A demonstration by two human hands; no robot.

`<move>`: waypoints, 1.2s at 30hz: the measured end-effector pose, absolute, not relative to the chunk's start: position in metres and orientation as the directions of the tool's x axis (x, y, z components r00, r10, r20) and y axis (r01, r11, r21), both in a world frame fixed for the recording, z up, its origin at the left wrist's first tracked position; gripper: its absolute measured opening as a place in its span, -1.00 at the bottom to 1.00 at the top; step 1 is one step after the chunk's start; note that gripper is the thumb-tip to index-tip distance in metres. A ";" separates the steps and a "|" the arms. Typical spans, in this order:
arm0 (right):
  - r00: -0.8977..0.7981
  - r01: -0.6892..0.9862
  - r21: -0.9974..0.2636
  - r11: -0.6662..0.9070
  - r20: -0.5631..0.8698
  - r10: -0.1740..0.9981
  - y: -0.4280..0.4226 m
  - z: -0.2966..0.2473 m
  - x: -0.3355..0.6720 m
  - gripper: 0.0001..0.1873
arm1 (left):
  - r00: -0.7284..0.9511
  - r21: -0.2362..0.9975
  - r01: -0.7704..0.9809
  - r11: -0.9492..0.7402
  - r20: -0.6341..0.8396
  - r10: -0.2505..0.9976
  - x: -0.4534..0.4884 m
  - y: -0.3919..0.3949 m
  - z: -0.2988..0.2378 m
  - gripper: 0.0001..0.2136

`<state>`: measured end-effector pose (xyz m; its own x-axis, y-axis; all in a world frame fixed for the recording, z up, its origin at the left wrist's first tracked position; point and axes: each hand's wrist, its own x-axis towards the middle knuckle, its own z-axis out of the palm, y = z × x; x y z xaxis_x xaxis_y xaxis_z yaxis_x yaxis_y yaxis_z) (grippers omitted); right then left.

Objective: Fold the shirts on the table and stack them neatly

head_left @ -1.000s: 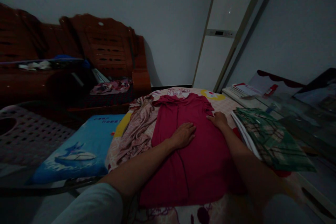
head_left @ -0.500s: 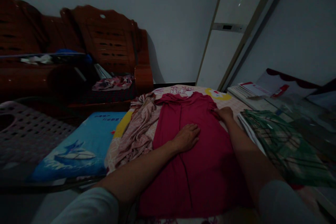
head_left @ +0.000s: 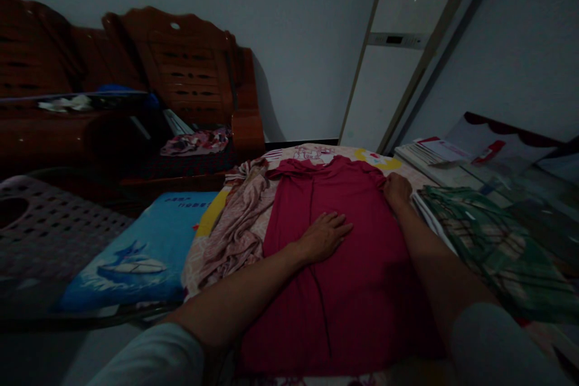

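Observation:
A dark pink shirt lies spread out on a patterned cloth, its collar end away from me. My left hand rests flat on the middle of the shirt, fingers stretched out. At the shirt's right edge, near the sleeve, my right hand is closed with the sleeve fabric pinched in its fingers. A crumpled pale pink patterned garment lies along the shirt's left side. To the right of my right arm is a folded green plaid cloth.
A blue printed cushion and a pale woven basket are on the left. Behind stands a carved wooden sofa with clothes on it. A tall white air conditioner is at the back; papers lie at the right.
My right hand has moved to the right, drawing the shirt's sleeve edge outward with it. My left hand stays flat on the shirt, shifted very slightly to the right.

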<state>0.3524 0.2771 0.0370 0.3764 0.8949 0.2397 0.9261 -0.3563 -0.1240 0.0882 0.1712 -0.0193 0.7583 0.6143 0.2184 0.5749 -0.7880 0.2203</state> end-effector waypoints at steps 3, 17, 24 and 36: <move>0.295 0.953 -0.015 -0.303 0.277 0.914 0.280 0.035 0.358 -0.60 | 0.779 0.196 0.567 -0.800 0.188 0.599 0.088 0.171 -0.019 -0.58; 0.336 0.942 -0.028 -0.335 0.127 0.933 0.273 0.034 0.393 -0.60 | 0.836 0.188 0.515 -0.836 0.105 0.539 0.085 0.171 -0.007 -0.55; 0.374 0.927 0.014 -0.376 0.070 0.925 0.216 0.029 0.372 -0.63 | 0.848 0.189 0.493 -0.849 0.115 0.517 0.087 0.175 -0.012 -0.55; 0.170 0.986 -0.003 -0.170 -0.009 0.985 0.104 0.051 0.374 -0.67 | 0.842 0.336 0.358 -0.871 0.286 0.457 0.084 0.183 -0.015 -0.63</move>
